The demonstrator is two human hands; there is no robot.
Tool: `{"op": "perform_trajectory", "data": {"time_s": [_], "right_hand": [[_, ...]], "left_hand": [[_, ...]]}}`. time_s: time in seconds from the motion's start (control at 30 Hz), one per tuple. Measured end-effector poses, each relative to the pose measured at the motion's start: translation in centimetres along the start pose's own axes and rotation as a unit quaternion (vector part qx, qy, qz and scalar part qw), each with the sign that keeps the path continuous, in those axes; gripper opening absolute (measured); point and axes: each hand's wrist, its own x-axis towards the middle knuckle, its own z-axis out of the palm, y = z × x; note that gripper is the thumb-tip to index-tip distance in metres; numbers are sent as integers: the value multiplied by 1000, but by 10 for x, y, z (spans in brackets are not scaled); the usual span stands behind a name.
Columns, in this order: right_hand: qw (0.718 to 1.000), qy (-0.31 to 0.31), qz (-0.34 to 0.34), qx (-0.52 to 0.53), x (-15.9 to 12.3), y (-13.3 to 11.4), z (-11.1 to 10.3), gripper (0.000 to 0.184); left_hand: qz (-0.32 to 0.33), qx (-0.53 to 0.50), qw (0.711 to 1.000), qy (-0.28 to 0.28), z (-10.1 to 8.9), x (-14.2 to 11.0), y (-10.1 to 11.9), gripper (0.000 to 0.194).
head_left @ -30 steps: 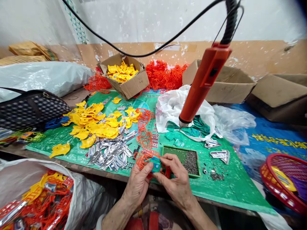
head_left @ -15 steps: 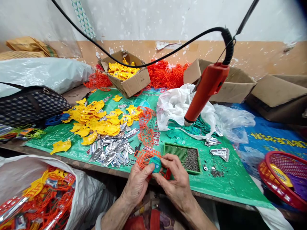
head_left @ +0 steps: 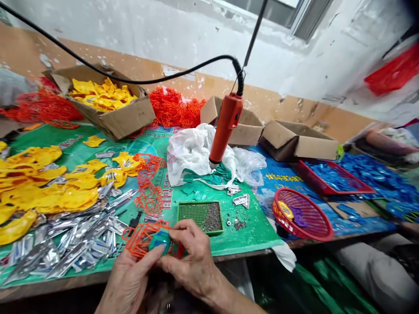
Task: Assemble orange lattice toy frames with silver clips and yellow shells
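Observation:
My left hand (head_left: pixel 129 279) and my right hand (head_left: pixel 193 259) meet at the near edge of the table, both pinching an orange plastic frame (head_left: pixel 139 237) with a small teal piece (head_left: pixel 160 239) pressed on it. The fingers of both hands are closed round these parts. Just beyond my right hand sits a green tray (head_left: pixel 193 212) holding small grey screws. An orange electric screwdriver (head_left: pixel 224 128) hangs on a black cable above the table, untouched.
Yellow plastic pieces (head_left: pixel 42 187) and silver foil packets (head_left: pixel 68 244) cover the green mat at left. A cardboard box (head_left: pixel 127 117) of yellow pieces and orange frames (head_left: pixel 173 109) stand behind. A white bag (head_left: pixel 193 150), a red basket (head_left: pixel 303 216) and blue parts (head_left: pixel 360 170) lie right.
The view has swung to the right and lifted, showing the blue-covered right end of the table. My hands keep their grip on the orange frame and teal piece.

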Motion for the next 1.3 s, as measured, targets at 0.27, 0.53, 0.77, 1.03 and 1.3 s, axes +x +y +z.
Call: {"op": "perform_trajectory", "data": {"time_s": [0.27,0.53,0.77,1.03,1.3], "right_hand": [[999,-3,-17,-51,-2,-1,3,29],[998,-64,-20,17,9,-3,-46,34],[978,186,7,-97,122,59,-144,82],[948,-118,68,288,215,47,-86,76],[943,-55,113,309,195,1,-69,42]], "left_hand": [[40,91,994,35,-1,1,2,39],[-14,46,999,-22,-6,-4,3,39],[-74,36,992,-92,-12,-5,-7,32],[-90,26,987,-132,-5,-11,-10,27],[-88,48,986,-136,-13,-5,-4,24]]}}
